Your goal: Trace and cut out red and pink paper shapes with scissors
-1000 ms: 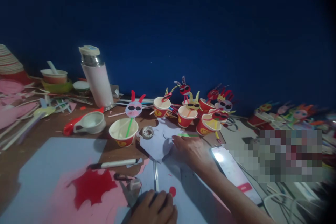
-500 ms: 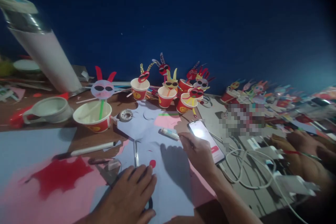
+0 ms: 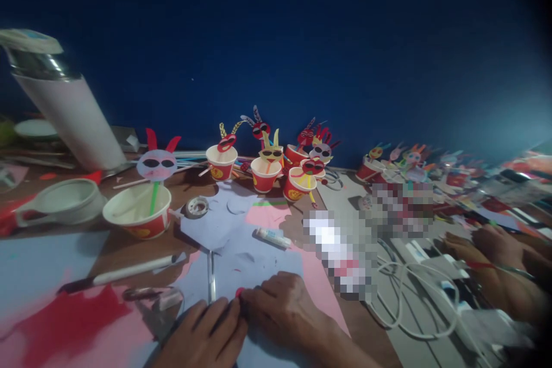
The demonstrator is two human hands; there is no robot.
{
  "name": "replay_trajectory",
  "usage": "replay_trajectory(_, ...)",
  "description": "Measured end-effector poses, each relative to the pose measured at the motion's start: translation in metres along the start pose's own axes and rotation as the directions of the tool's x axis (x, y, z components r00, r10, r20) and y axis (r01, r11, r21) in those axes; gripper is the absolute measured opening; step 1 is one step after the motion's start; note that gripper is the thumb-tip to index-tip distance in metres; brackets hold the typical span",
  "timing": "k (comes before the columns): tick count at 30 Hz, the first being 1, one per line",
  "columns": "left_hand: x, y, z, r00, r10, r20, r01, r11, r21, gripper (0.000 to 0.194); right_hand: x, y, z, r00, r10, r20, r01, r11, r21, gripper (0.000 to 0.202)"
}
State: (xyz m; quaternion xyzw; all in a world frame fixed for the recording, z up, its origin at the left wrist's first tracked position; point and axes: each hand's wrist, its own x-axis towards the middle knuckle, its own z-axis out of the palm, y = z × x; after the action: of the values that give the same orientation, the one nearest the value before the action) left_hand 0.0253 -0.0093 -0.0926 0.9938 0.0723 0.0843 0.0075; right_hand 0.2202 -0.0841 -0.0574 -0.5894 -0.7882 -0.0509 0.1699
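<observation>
At the bottom centre, my left hand (image 3: 206,333) lies flat over scissors (image 3: 211,276), fingers spread a little; the blades show beyond its fingertips on pale blue paper (image 3: 211,227). Close on its right is my right hand (image 3: 282,310), its fingers bent together at a small red paper piece (image 3: 240,293), which they partly cover. A glue stick (image 3: 273,237) lies beyond my right hand. To the left are a white marker (image 3: 133,269) and a cut red sheet (image 3: 80,322) on pink paper.
Paper cups with face figures on straws (image 3: 265,175) stand at the back. A big cup (image 3: 142,215), a grey mug (image 3: 69,201) and a flask (image 3: 73,115) are left. A blurred-out phone, cables (image 3: 401,293) and another person's hands (image 3: 495,247) are right.
My right hand has left the phone and come down and left to the red piece beside my left hand. The view has shifted, so the cups sit lower and further left.
</observation>
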Motion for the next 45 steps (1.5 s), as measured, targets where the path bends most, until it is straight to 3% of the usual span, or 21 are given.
replay_trajectory(5,0.001,-0.001,-0.004,0.997,0.082,0.008,-0.082,0.996,-0.022,0.045,-0.004,0.005,-0.002,0.999,0.039,0.019,-0.040,0.998,0.044,0.019)
replay_trajectory(8,0.005,0.001,-0.018,0.998,0.065,0.019,-0.064,0.996,-0.060,0.048,-0.006,0.006,-0.004,0.998,0.060,0.030,-0.062,0.995,0.082,0.019)
replay_trajectory(9,0.006,0.001,-0.023,1.000,0.013,0.016,-0.012,0.998,-0.057,0.049,-0.007,0.005,-0.004,0.998,0.056,0.039,-0.059,0.994,0.090,0.017)
replay_trajectory(14,0.009,0.001,-0.030,0.992,0.081,-0.094,-0.079,0.997,0.018,0.053,-0.012,0.003,-0.001,0.996,0.021,0.090,-0.030,0.994,0.102,0.025)
replay_trajectory(20,0.008,0.005,-0.025,0.978,0.064,-0.199,-0.043,0.993,0.111,0.024,-0.015,0.008,0.007,0.997,-0.077,0.004,0.076,0.989,0.127,0.026)
replay_trajectory(24,0.007,0.008,-0.021,0.962,0.015,-0.273,0.014,0.994,0.106,0.017,-0.017,0.013,0.006,0.990,-0.125,0.067,0.116,0.985,0.131,0.028)
replay_trajectory(34,0.006,0.008,-0.031,0.986,0.041,-0.160,-0.024,0.994,0.105,0.020,-0.013,0.012,0.007,0.996,-0.087,0.015,0.084,0.984,0.159,0.029)
replay_trajectory(45,0.004,0.015,-0.024,0.975,0.024,-0.221,0.003,0.993,0.119,0.023,-0.016,0.018,0.003,0.999,0.049,0.000,-0.046,0.928,0.370,0.024)
